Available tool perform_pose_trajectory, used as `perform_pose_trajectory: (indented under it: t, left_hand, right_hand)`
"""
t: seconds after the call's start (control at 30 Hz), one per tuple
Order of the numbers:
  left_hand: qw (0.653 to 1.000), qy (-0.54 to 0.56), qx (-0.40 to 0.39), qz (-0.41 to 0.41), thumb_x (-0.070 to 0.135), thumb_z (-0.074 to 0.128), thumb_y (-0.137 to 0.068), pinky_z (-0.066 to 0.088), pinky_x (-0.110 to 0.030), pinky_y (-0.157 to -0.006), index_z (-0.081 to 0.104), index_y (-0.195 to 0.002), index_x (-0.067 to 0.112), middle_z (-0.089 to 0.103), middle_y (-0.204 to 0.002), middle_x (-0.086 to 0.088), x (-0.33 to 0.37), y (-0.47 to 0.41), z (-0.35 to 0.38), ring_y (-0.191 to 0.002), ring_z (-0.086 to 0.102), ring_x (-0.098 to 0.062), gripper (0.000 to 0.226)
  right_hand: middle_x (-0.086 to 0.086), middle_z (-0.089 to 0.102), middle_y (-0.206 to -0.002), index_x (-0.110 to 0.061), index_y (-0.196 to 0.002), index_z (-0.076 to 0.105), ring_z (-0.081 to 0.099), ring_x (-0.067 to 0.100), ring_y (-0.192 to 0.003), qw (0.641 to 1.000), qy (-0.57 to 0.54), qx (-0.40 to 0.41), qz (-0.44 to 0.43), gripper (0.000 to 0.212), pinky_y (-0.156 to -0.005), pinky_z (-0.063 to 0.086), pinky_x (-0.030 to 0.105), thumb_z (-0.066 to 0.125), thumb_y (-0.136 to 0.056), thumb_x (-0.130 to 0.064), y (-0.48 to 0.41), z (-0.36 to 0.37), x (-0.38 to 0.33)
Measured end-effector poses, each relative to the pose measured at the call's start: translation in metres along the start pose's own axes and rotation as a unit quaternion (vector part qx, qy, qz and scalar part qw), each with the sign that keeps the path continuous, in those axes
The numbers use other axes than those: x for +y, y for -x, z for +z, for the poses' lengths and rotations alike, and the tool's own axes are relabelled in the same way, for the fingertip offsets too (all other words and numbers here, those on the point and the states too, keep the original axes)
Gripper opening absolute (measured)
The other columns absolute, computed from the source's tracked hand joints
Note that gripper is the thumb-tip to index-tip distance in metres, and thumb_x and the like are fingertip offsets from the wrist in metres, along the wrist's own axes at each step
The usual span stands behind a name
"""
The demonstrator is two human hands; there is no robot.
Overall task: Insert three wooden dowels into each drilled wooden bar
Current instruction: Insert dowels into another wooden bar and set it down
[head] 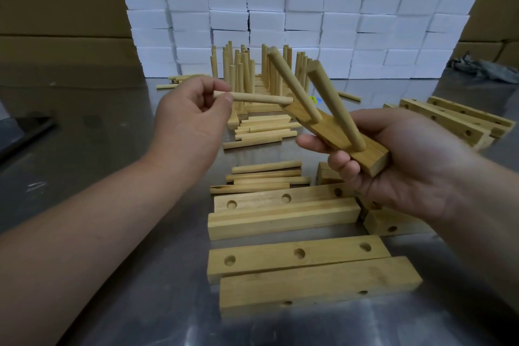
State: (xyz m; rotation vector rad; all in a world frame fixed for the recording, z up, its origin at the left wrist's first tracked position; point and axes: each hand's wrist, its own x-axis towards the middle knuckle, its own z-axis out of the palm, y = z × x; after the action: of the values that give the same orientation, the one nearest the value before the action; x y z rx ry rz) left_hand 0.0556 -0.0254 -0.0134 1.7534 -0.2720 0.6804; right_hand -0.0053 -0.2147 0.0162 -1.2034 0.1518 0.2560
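Fingers (229, 98) of the left hand (188, 118) pinch the third dowel (261, 98), its tip at the far end of the bar (323, 132) gripped in the right hand (407, 160). Two dowels (292, 84) already stand in that bar. Last insertion, I'd say: find the hole, push straight.

"How does the left arm lie?"

"The bare left forearm (98, 219) comes in from the lower left corner and reaches forward. The left grip (188, 118) is held in the air, and its thumb and first finger pinch one end of a dowel (261, 98)."

"And the right one?"

"The right forearm (491, 205) enters from the right edge. The right grip (407, 160) has its palm turned up, with fingers curled round one end of a bar (332, 133). The two grips are near each other, not touching."
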Motion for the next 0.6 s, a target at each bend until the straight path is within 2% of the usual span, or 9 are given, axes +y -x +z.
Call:
perform_pose_trajectory:
  t: [0.17, 0.33, 0.47, 0.6]
  left_hand:
    - [1.000, 0.028, 0.001, 0.002, 0.012, 0.057, -0.089, 0.038, -0.005, -0.052, 0.061, -0.076, 0.032, 0.051, -0.059, 0.014, -0.0001, -0.0025, -0.0007, -0.051, 0.048, 0.005, 0.024]
    - [0.981, 0.181, -0.051, -0.042, 0.015, 0.059, -0.086, 0.047, -0.020, -0.065, 0.072, -0.075, 0.026, 0.056, -0.063, 0.010, 0.0025, -0.0061, -0.0054, -0.056, 0.047, -0.006, 0.020]
    - [0.989, 0.135, -0.057, 0.000, 0.020, 0.059, -0.087, 0.050, -0.017, -0.068, 0.072, -0.076, 0.033, 0.066, -0.074, 0.014, 0.0055, -0.0021, -0.0035, -0.068, 0.056, -0.006, 0.021]
    - [0.991, 0.118, -0.055, 0.011, 0.020, 0.058, -0.089, 0.051, -0.018, -0.066, 0.070, -0.079, 0.031, 0.068, -0.078, 0.012, 0.0073, -0.0013, -0.0045, -0.070, 0.059, -0.011, 0.019]
  right_hand:
    - [0.015, 0.069, -0.075, -0.003, -0.112, 0.056, 0.046, 0.009, -0.035, 1.000, 0.020, -0.007, -0.004, 0.027, -0.031, 0.038, 0.013, 0.042, -0.095, -0.019, 0.0015, -0.0001, -0.0001]
    - [0.014, 0.068, -0.074, -0.003, -0.111, 0.056, 0.044, 0.009, -0.034, 0.999, 0.038, -0.025, 0.009, 0.026, -0.029, 0.035, 0.012, 0.042, -0.094, -0.018, 0.0004, 0.0005, 0.0016]
    - [0.012, 0.066, -0.069, -0.004, -0.104, 0.057, 0.044, 0.008, -0.034, 0.998, 0.054, -0.041, 0.019, 0.024, -0.029, 0.034, 0.011, 0.042, -0.094, -0.019, 0.0005, 0.0015, 0.0048]
    - [0.009, 0.063, -0.065, -0.005, -0.099, 0.058, 0.042, 0.007, -0.034, 0.997, 0.067, -0.041, 0.011, 0.023, -0.028, 0.032, 0.011, 0.042, -0.095, -0.021, 0.0013, 0.0023, 0.0050]
